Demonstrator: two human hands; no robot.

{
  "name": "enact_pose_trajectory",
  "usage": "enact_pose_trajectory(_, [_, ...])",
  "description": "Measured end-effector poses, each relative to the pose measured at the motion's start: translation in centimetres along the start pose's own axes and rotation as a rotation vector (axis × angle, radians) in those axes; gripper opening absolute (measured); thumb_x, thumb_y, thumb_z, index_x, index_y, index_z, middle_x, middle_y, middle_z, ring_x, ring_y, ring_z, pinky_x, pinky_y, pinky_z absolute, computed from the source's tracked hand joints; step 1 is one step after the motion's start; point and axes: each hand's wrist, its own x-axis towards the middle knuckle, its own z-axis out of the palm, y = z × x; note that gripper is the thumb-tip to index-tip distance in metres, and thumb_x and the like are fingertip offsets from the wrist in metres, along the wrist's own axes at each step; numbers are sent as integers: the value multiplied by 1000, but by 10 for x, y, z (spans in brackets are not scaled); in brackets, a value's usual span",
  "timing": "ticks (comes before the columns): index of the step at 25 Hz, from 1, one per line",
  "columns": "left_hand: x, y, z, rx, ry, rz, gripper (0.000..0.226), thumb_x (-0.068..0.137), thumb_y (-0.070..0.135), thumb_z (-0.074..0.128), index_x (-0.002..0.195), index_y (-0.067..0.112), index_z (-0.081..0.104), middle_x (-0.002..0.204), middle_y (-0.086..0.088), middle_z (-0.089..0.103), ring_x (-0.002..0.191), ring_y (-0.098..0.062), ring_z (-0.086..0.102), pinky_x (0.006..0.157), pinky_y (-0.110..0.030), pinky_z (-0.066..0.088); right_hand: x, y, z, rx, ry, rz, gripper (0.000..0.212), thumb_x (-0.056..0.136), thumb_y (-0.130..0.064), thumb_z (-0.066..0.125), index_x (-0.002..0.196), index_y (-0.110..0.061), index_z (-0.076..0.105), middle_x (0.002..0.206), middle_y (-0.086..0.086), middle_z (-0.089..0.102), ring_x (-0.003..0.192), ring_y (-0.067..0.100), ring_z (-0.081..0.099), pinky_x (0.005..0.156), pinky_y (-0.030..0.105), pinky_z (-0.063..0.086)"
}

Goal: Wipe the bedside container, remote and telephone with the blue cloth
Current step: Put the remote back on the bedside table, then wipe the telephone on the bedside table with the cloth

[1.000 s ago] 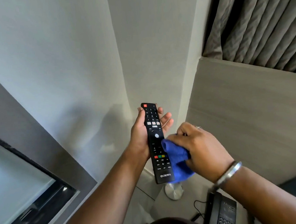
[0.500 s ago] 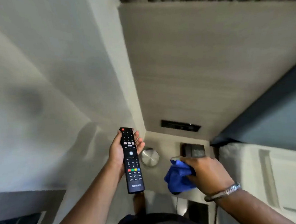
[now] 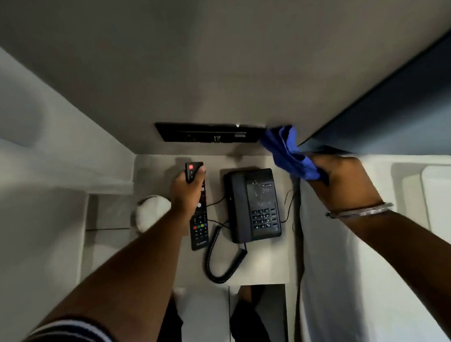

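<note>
My left hand (image 3: 187, 191) grips the black remote (image 3: 199, 225) near its top end, low over the bedside table (image 3: 254, 271), just left of the telephone. The black telephone (image 3: 253, 205) lies on the table with its coiled cord (image 3: 219, 261) trailing toward me. My right hand (image 3: 343, 180) is raised to the right of the telephone and clutches the blue cloth (image 3: 288, 153), whose loose end hangs near the wall panel. A round white container (image 3: 151, 213) sits left of the remote, partly hidden by my left forearm.
A black socket panel (image 3: 209, 133) is set in the wall above the table. The white bed (image 3: 383, 267) runs along the right, with a dark headboard (image 3: 400, 117) above it. A white wall closes the left side. Thin cables (image 3: 290, 206) run beside the telephone.
The view has swung down to the bedside table. My left hand lowered the remote to the table beside the telephone. My right hand moved right and up with the blue cloth.
</note>
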Motion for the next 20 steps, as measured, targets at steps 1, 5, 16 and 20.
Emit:
enact_pose_trajectory(1, [15, -9, 11, 68, 23, 46, 32, 93, 45, 63, 74, 18, 63, 62, 3, 63, 52, -4, 62, 48, -18, 45, 4, 12, 23, -1, 14, -40, 42, 72, 3, 73, 112, -8, 69, 100, 19, 74, 86, 34, 71, 77, 36, 54])
enact_pose_trajectory(5, [51, -41, 41, 232, 132, 143, 38, 93, 47, 59, 101, 9, 60, 84, -4, 68, 75, -24, 68, 63, -29, 53, -11, 51, 118, 11, -91, -121, 49, 68, 10, 75, 115, 0, 65, 113, 25, 68, 101, 42, 67, 87, 54, 54])
enact_pose_trajectory(16, [9, -16, 97, 534, 189, 518, 49, 99, 37, 42, 141, 10, 47, 135, -16, 57, 123, -27, 54, 101, -40, 46, -50, 88, 191, -134, -201, -122, 58, 87, -47, 43, 138, -19, 43, 146, 12, 43, 134, 32, 38, 109, 61, 28])
enact_pose_trajectory(20, [-3, -23, 122, 446, 77, 434, 43, 101, 28, 36, 129, 6, 61, 121, -15, 65, 110, -29, 59, 97, -46, 49, 10, 81, 210, -196, -235, 20, 80, 85, -52, 43, 149, -16, 13, 157, 18, 17, 142, 44, 14, 111, 52, 23])
